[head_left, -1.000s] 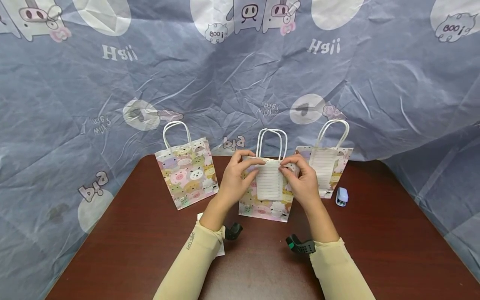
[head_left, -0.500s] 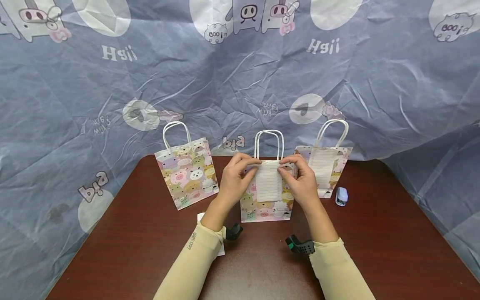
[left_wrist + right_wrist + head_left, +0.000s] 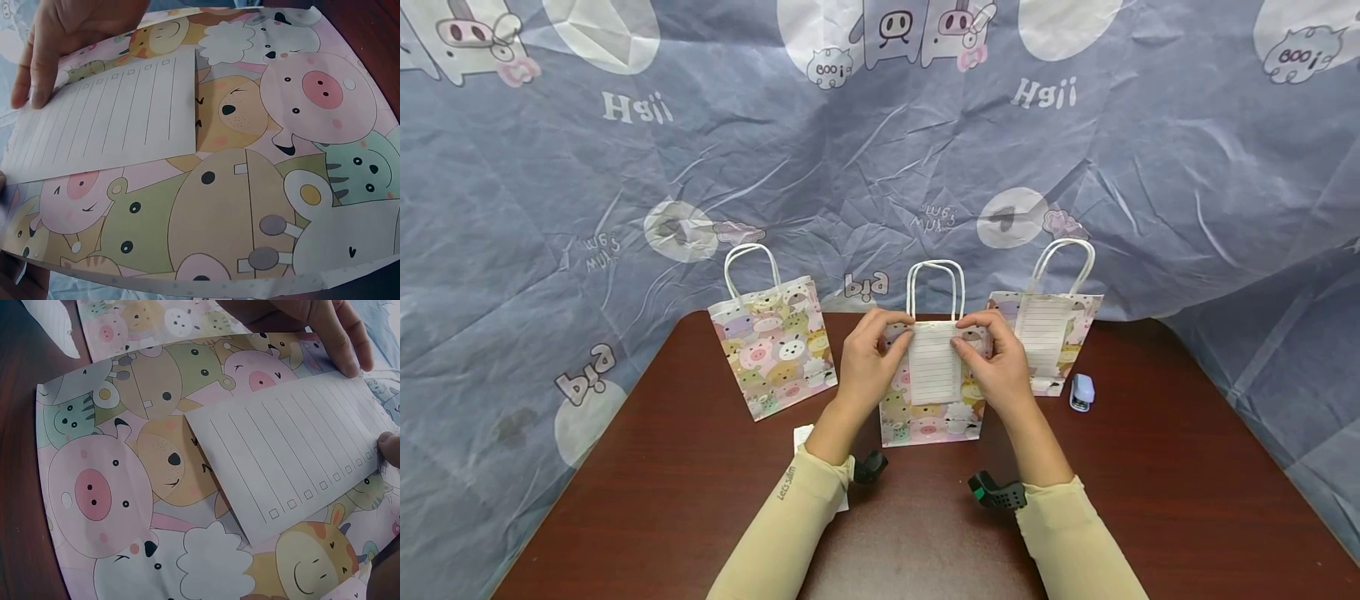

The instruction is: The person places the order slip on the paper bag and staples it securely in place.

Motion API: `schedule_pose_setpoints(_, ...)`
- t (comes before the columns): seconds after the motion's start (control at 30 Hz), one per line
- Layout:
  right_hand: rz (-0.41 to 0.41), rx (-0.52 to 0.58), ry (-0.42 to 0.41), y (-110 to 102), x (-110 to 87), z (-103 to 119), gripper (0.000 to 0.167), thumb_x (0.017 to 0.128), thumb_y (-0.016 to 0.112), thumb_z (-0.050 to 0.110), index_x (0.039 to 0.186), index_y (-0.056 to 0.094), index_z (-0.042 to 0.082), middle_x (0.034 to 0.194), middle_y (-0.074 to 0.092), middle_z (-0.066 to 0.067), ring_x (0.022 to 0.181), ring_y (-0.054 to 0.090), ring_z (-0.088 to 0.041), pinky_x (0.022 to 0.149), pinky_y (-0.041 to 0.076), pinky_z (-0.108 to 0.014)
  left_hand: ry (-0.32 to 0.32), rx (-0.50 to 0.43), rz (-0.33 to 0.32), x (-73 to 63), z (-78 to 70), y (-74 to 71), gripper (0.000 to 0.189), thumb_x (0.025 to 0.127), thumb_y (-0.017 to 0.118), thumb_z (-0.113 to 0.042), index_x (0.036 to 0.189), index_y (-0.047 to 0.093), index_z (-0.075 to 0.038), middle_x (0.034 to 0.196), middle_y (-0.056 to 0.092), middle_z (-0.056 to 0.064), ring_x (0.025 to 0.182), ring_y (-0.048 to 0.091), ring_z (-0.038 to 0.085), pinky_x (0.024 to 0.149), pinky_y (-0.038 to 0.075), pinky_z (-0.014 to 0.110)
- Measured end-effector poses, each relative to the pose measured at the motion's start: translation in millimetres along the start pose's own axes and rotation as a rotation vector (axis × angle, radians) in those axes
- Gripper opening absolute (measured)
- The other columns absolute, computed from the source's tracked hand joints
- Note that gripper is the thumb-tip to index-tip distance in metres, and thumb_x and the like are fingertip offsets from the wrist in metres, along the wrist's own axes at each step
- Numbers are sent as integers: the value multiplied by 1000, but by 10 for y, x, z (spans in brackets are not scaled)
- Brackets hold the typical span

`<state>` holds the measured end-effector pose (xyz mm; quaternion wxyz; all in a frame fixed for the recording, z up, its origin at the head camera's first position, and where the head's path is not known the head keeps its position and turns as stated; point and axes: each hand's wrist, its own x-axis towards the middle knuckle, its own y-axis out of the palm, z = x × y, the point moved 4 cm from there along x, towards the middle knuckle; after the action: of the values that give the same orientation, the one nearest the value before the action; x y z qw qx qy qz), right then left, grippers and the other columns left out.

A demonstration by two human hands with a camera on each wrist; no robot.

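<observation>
Between my hands stands a paper gift bag (image 3: 928, 425) with cartoon animals and white handles. A narrow lined checklist (image 3: 934, 367) lies against its front, top edges together. My left hand (image 3: 867, 354) pinches the upper left corner of the sheet and the bag's rim. At the upper right corner my right hand (image 3: 1006, 362) does the same, thumb in front. The left wrist view shows the right hand (image 3: 81, 31) on the sheet's edge and small checkboxes along its lines. In the right wrist view, the checklist's lower end (image 3: 244, 506) stands slightly off the bag.
Another animal-print bag (image 3: 775, 350) stands at the left. Behind my right hand is a third bag (image 3: 1082, 325) with a lined sheet (image 3: 1043, 329) on its front. A small light-blue stapler (image 3: 1082, 392) sits right of it. White paper (image 3: 802, 435) lies partly under my left forearm.
The middle bag has turned from a slight tilt to nearly straight and shifted a little left. Both hands moved with it, still pinching the rim and the checklist.
</observation>
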<state>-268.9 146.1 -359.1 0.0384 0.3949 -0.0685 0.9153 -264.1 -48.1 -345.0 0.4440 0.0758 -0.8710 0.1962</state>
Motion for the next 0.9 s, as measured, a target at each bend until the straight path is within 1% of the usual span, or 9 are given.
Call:
schedule_pose_setpoints(0.07,-2,-10,7,5,-3,-4,23,83,72,-12,101,66,0,102,62,-12,101,56,-7,92,42,-17,-14,-3,-3,-5,2,0,13,90,74,-8,102,71,-11,89,66,3,61,44,11,56,38,21)
schedule_pose_setpoints(0.13,-4,-22,17,12,-8,-8,24,82,73,-13,101,65,-2,102,61,-13,100,55,-6,90,43,-16,-23,-11,-4,-8,4,1,14,90,73,-9,104,70,-11,90,67,3,61,43,11,56,37,21)
schedule_pose_setpoints(0.27,-11,-47,37,27,-16,-6,26,80,73,-15,101,63,-4,101,60,-14,99,54,-4,90,42,-15,-17,-11,18,-12,6,14,19,89,74,-9,107,69,-11,96,69,4,62,44,11,57,38,21)
schedule_pose_setpoints(0.43,-26,-84,51,32,-21,8,27,80,75,-12,101,64,0,101,61,-14,101,54,-2,98,39,-15,-7,-6,55,-16,6,37,27,86,78,-9,111,68,-10,102,70,6,65,45,12,59,39,22)
schedule_pose_setpoints(0.57,-31,-95,29,30,-21,10,26,80,76,-9,102,64,-2,101,61,-16,100,54,-3,98,39,-16,-17,-11,52,-17,12,44,27,86,77,-9,111,68,-9,105,72,6,65,45,13,59,40,22)
schedule_pose_setpoints(0.63,-29,-94,16,31,-17,16,26,80,77,-8,103,64,-3,100,61,-17,100,54,-3,97,38,-16,-12,-10,52,-21,15,47,25,87,77,-9,110,69,-10,104,71,6,65,45,12,59,39,22)
schedule_pose_setpoints(0.73,-29,-92,7,31,-11,15,27,80,77,-9,103,65,-4,99,60,-18,100,53,-2,97,38,-16,10,-24,57,-28,25,56,20,87,75,-6,106,71,-10,101,70,6,71,50,14,61,40,23)
schedule_pose_setpoints(0.83,-29,-89,15,40,-10,44,27,79,76,-12,103,64,-5,99,59,-19,99,53,-1,95,38,-16,35,-65,57,-41,56,68,16,87,74,-2,102,73,-9,99,68,7,80,58,22,64,42,25)
schedule_pose_setpoints(0.9,-28,-85,21,51,-11,103,27,79,74,-14,102,63,-7,98,59,-21,99,53,-1,95,38,-16,48,-89,47,-53,76,73,15,87,74,-1,100,74,-8,99,68,8,85,61,24,64,43,26)
